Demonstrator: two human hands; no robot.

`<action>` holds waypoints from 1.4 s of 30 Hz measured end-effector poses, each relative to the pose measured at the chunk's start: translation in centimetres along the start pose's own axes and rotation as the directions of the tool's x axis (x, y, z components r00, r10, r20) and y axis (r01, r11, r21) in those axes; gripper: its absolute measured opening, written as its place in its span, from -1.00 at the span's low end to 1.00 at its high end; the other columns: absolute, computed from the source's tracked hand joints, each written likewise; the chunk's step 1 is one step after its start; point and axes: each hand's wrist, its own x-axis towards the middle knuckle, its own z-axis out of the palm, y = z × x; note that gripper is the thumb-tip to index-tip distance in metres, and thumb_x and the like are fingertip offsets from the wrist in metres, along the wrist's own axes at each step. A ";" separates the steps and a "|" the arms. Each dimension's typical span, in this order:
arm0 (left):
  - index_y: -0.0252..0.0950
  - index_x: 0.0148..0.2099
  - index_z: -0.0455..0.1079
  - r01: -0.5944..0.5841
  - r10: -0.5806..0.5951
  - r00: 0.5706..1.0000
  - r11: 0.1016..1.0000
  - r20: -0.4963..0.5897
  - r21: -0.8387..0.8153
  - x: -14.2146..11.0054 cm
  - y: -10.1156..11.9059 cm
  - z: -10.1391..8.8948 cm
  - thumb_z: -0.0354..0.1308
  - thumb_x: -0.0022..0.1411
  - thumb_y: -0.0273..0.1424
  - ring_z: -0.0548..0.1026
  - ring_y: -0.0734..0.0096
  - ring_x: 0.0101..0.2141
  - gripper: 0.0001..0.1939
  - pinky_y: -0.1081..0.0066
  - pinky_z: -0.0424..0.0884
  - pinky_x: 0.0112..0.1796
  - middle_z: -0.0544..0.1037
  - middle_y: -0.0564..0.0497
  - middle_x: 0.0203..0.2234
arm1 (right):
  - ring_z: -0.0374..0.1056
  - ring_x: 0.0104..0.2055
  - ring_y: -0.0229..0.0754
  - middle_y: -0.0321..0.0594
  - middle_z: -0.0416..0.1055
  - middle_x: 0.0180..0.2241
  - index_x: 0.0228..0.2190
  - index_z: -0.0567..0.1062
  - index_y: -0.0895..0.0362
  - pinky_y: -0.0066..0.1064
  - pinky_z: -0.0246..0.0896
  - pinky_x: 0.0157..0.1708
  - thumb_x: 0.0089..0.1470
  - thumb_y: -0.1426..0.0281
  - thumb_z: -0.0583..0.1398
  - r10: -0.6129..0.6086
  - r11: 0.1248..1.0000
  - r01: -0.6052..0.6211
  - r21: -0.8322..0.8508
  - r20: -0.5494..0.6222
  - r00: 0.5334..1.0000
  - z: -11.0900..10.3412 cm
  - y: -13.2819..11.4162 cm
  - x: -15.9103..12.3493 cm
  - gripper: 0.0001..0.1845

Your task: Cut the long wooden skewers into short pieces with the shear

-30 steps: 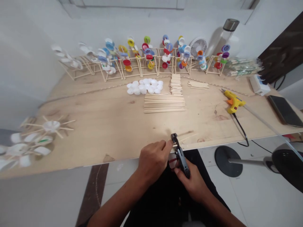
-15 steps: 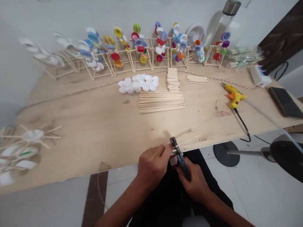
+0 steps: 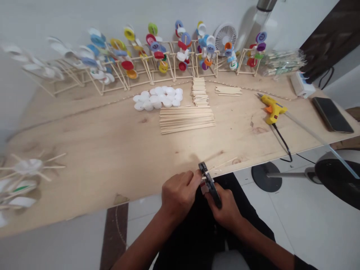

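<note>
My left hand [image 3: 180,191] is closed at the table's front edge, its thumb and fingers pinching a thin wooden stick. Against its fingertips are the jaws of dark-handled cutting pliers [image 3: 209,183]. My right hand [image 3: 226,208] is wrapped round the pliers' handles, just off the edge above my lap. The stick's far part [image 3: 223,164] runs out to the right beyond the jaws; its gripped end is mostly hidden by my fingers. Farther back lie a row of long wooden sticks [image 3: 187,120], a stack of short sticks [image 3: 199,92] and a cluster of white bottle caps [image 3: 159,98].
Stick frames with colourful cap wheels [image 3: 157,56] line the wall beside a small fan [image 3: 225,39]. A yellow glue gun [image 3: 272,108], phone [image 3: 332,114] and white power strip [image 3: 302,84] are at right. Spoked stick wheels [image 3: 28,167] lie at left.
The camera view has shifted slightly, so the table's things appear a little farther left. Both hands keep their grip, and the pliers stay at the stick.
</note>
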 end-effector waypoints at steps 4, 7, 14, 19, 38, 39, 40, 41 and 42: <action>-0.33 -0.15 0.37 0.020 -0.021 0.999 1.000 0.032 0.019 -0.3 0.5 -0.4 -0.09 0.24 -0.51 0.32 0.46 -0.57 -0.77 0.44 0.19 -0.51 0.39 0.05 -0.60 | 0.39 -0.50 -0.19 -0.25 0.44 -0.53 -0.43 0.33 0.13 -0.47 0.16 -0.47 0.07 0.38 0.05 -0.005 1.000 0.005 -0.008 -0.010 1.000 -0.2 0.0 -0.3 -0.90; -0.35 -0.10 0.35 0.047 -0.052 0.996 0.997 0.074 0.069 -0.4 1.1 -1.0 -0.09 0.22 -0.53 0.36 0.40 -0.52 -0.75 0.41 0.22 -0.47 0.42 0.02 -0.56 | 0.36 -0.52 -0.20 -0.29 0.41 -0.55 -0.43 0.32 0.12 -0.48 0.12 -0.50 0.07 0.36 0.05 0.009 1.000 -0.009 -0.029 -0.021 1.000 -0.4 0.0 -0.6 -0.90; -0.35 -0.10 0.35 0.112 -0.127 0.988 0.980 0.085 0.163 -0.3 2.6 -1.4 -0.08 0.21 -0.53 0.38 0.31 -0.47 -0.75 0.33 0.25 -0.40 0.46 -0.03 -0.51 | 0.35 -0.51 -0.21 -0.31 0.39 -0.55 -0.43 0.29 0.10 -0.48 0.10 -0.47 0.03 0.39 0.07 0.027 0.999 -0.027 -0.017 -0.002 1.000 -0.7 0.0 -1.0 -0.96; -0.36 -0.14 0.35 0.149 -0.137 0.985 0.982 -0.106 0.113 -0.7 2.7 -0.2 -0.07 0.23 -0.51 0.38 0.38 -0.50 -0.79 0.39 0.24 -0.44 0.45 -0.01 -0.52 | 0.35 -0.48 -0.21 -0.31 0.41 -0.52 -0.39 0.31 0.10 -0.49 0.11 -0.44 0.03 0.40 0.07 0.069 0.997 -0.070 0.041 0.035 0.997 -0.9 -0.2 -1.2 -0.95; -0.41 -0.16 0.31 -0.170 0.176 0.945 0.984 -0.274 0.045 -0.2 -0.2 1.2 0.00 0.15 -0.62 0.39 0.42 -0.48 -0.80 0.42 0.26 -0.43 0.46 -0.03 -0.52 | 0.25 -0.55 -0.27 -0.39 0.27 -0.59 -0.37 0.32 0.11 -0.47 0.12 -0.49 -0.05 0.41 0.13 0.174 0.891 -0.221 0.396 0.151 0.973 -1.3 -2.7 -2.7 -0.89; -0.41 -0.17 0.32 -0.176 0.185 0.946 0.983 -0.268 0.056 -0.2 -0.3 1.3 -0.01 0.16 -0.61 0.39 0.42 -0.49 -0.81 0.43 0.26 -0.43 0.46 -0.02 -0.53 | 0.22 -0.59 -0.29 -0.42 0.23 -0.63 -0.36 0.32 0.12 -0.47 0.11 -0.52 -0.03 0.42 0.11 0.184 0.854 -0.255 0.454 0.195 0.963 -1.2 -2.8 -2.7 -0.89; -0.41 -0.17 0.32 -0.182 0.193 0.946 0.981 -0.262 0.067 -0.2 -0.4 1.3 -0.02 0.16 -0.60 0.38 0.43 -0.50 -0.82 0.43 0.25 -0.45 0.45 -0.01 -0.54 | 0.20 -0.62 -0.30 -0.45 0.19 -0.66 -0.36 0.31 0.13 -0.48 0.10 -0.54 -0.03 0.42 0.10 0.193 0.820 -0.286 0.496 0.230 0.954 -1.1 -2.8 -2.7 -0.89; -0.40 -0.18 0.33 -0.186 0.200 0.946 0.979 -0.254 0.079 -0.1 -0.5 1.3 -0.03 0.17 -0.60 0.38 0.44 -0.51 -0.82 0.43 0.24 -0.46 0.44 0.00 -0.55 | 0.19 -0.63 -0.31 -0.47 0.16 -0.68 -0.36 0.31 0.13 -0.48 0.10 -0.55 -0.02 0.42 0.09 0.199 0.798 -0.306 0.519 0.253 0.947 -0.9 -2.7 -2.7 -0.89; -0.40 -0.18 0.33 -0.189 0.205 0.947 0.978 -0.246 0.089 -0.1 -0.5 1.2 -0.04 0.18 -0.59 0.37 0.45 -0.52 -0.82 0.44 0.23 -0.47 0.43 0.01 -0.56 | 0.18 -0.64 -0.31 -0.47 0.15 -0.68 -0.35 0.31 0.13 -0.48 0.10 -0.55 -0.02 0.43 0.09 0.202 0.791 -0.314 0.526 0.259 0.944 -0.8 -2.7 -2.7 -0.89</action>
